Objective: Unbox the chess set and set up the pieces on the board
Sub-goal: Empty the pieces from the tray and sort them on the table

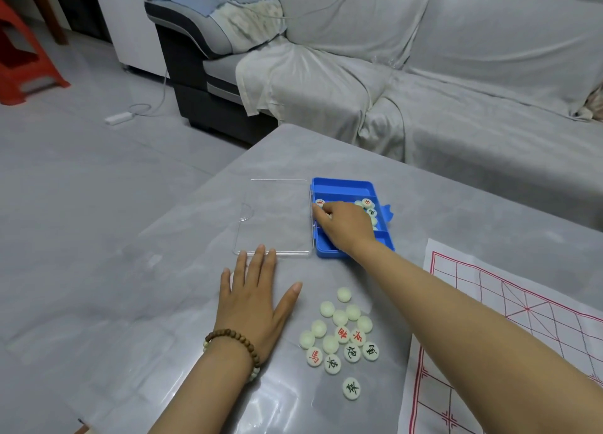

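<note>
Chess pieces (368,202) in box (342,185) under right hand (346,226) (left hand (251,296) flat).

R hand (346,224) grip hidden; board (456,401) cut off at rt edge

I had the left hand (257,303) lying flat, palm down, on the grey marble-patterned table (163,303), its four fingers straight and slightly fanned, the thumb spread wide to the right. Its forearm ran back toward the lower edge of my view, wrist straight. The right arm was stretched well forward and across to the left, bare from elbow to wrist. The right hand (346,224) showed me its back, knuckles up, fingers curled downward with the index finger reaching furthest left. Whether those fingers pinched anything, I could not tell.
</note>
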{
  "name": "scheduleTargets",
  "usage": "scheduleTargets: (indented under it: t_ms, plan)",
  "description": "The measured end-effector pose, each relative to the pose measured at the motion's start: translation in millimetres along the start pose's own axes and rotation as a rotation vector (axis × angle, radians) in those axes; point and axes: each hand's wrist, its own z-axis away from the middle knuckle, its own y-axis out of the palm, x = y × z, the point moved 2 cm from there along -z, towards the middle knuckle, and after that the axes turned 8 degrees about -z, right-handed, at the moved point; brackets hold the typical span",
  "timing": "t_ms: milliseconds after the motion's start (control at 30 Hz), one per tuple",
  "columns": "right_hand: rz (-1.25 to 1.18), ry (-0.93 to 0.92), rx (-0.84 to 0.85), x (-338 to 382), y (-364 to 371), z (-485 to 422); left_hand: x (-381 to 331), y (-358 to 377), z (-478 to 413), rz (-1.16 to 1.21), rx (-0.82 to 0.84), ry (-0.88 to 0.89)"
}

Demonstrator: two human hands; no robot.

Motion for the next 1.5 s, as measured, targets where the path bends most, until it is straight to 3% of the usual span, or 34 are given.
scheduleTargets:
  t_ms: [133,300,400,533,600,733,900,1133,1367,1500]
  plan:
    - [-0.261,0.109,-0.102,-2,-17,-1,-1,-1,0,-0.004,0.007,-0.001]
    - [-0.427,-0.045,-0.249,5,-49,27,-2,-2,-1,-0.009,0.025,0.003]
    - [-0.318,-0.138,-0.188,-8,-56,72,-2,0,-1,-0.025,0.023,0.01]
    - [0.079,-0.215,0.03,-34,-48,116,-4,4,1,-0.058,0.018,0.012]
    - [0.136,-0.264,0.065,-41,-44,122,-5,4,1,-0.064,0.015,0.009]
    - [0.08,-0.285,0.066,-45,-43,125,-7,3,1,-0.049,0.027,-0.007]
    - [-0.175,-0.184,0.091,-51,-51,141,-4,2,1,-0.065,0.025,0.002]
    - [0.033,-0.232,0.358,-34,-36,162,-4,4,2,-0.055,0.005,0.014]
    - [0.001,-0.196,0.395,-24,-35,156,-4,2,3,-0.063,0.015,0.013]
    - [-0.097,-0.117,0.302,-31,-48,164,-2,3,2,-0.065,0.021,0.021]
